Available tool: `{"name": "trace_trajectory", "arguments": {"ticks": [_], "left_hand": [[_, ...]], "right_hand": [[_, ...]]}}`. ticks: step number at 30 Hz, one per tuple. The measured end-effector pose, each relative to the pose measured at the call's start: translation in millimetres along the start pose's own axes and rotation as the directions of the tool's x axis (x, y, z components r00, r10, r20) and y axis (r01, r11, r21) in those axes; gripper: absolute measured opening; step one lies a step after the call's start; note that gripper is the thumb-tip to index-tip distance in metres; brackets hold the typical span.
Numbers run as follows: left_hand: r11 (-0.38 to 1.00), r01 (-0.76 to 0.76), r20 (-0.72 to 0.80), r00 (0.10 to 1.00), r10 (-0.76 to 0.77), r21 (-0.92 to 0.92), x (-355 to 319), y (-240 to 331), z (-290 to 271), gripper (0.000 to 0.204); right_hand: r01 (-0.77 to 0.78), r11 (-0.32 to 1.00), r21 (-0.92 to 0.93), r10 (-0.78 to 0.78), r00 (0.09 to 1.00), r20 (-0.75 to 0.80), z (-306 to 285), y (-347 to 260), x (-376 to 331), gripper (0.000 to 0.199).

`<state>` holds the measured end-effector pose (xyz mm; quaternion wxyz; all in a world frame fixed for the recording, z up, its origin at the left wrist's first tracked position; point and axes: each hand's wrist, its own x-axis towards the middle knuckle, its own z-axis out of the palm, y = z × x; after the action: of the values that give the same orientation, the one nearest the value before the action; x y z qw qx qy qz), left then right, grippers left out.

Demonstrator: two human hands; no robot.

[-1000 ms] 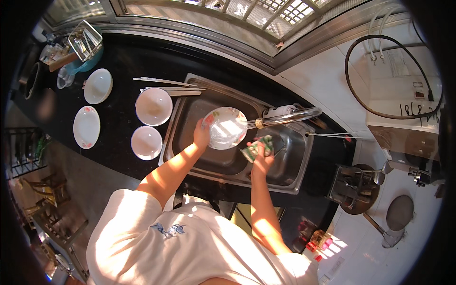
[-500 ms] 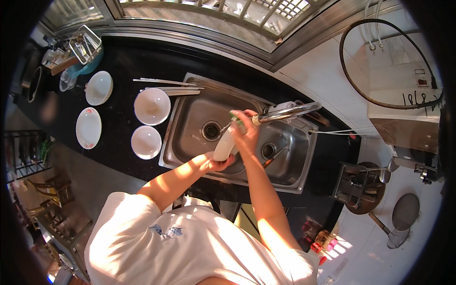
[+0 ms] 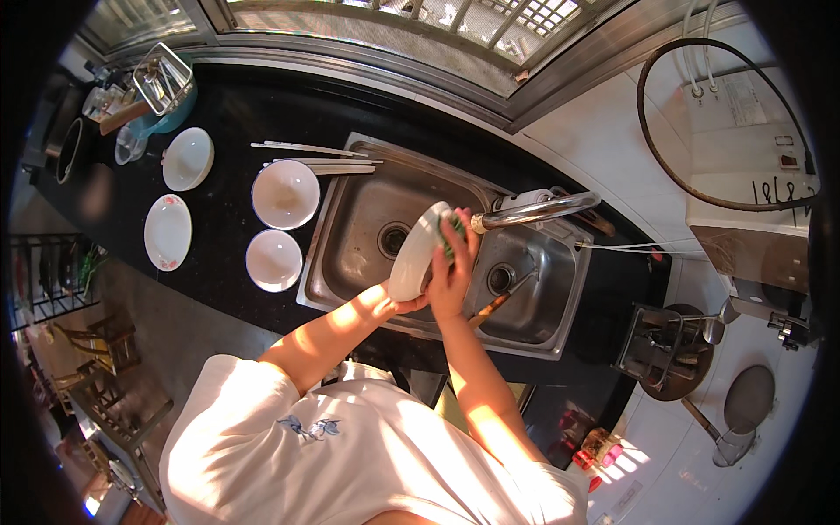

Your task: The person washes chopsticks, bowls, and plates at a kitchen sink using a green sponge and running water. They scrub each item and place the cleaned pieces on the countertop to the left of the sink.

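Note:
A white bowl [image 3: 413, 261] is tipped on its side over the double-basin steel sink [image 3: 350, 201]. My left hand [image 3: 406, 303] is closed on its lower edge, with part of the fingers hidden behind it. Against the bowl's right side, my right hand [image 3: 450, 276] presses a green scouring pad [image 3: 450, 238], partly covered by the fingers. The chrome faucet [image 3: 542, 210] reaches in from the right, its spout end close to my right fingertips. Inside the right basin lies a brown-handled utensil [image 3: 490, 308].
Left of the sink stand two white bowls [image 3: 285, 194], another bowl [image 3: 187, 159] and a floral plate [image 3: 168, 233]. Chopsticks [image 3: 328, 166] lie by the sink's far left corner. A wire utensil basket [image 3: 163, 79] sits far left. A rack [image 3: 647, 341] stands at the right.
The bowl has turned so more of its outer side faces up. My right hand has moved down and around to the bowl's right side with the pad.

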<state>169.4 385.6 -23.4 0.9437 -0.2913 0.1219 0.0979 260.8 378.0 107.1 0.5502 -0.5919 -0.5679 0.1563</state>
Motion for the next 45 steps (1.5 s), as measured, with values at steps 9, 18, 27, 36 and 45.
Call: {"name": "trace_trajectory", "arguments": {"ticks": [9, 18, 27, 36, 45], "left_hand": [[0.883, 0.347, 0.168, 0.936, -0.308, -0.317, -14.0, -16.4, 18.7, 0.035], [0.996, 0.088, -0.142, 0.986, -0.084, 0.024, -37.3, -18.5, 40.9, 0.043], [0.671, -0.459, 0.153, 0.872, 0.465, 0.583, -67.9, -8.9, 88.7, 0.056], [0.270, -0.358, -0.045, 0.527, 0.848, 0.894, -32.9, 1.4, 66.3, 0.044], [0.544, -0.621, -0.143, 0.575, 0.806, 0.564, -16.6, 19.2, 44.4, 0.037]], "right_hand": [[0.030, 0.988, -0.149, -0.021, 0.998, 0.068, -1.2, 7.4, 15.5, 0.030], [-0.723, 0.518, 0.457, 0.802, 0.597, 0.035, -4.8, 98.2, 7.8, 0.028], [-0.785, 0.472, 0.401, 0.872, 0.484, -0.079, -10.0, 152.9, 11.8, 0.024], [-0.346, 0.868, -0.356, 0.332, 0.938, -0.101, 14.9, 76.6, 15.9, 0.025], [0.233, 0.933, -0.273, -0.112, 0.912, 0.394, 14.3, 30.8, -26.6, 0.028]]}}
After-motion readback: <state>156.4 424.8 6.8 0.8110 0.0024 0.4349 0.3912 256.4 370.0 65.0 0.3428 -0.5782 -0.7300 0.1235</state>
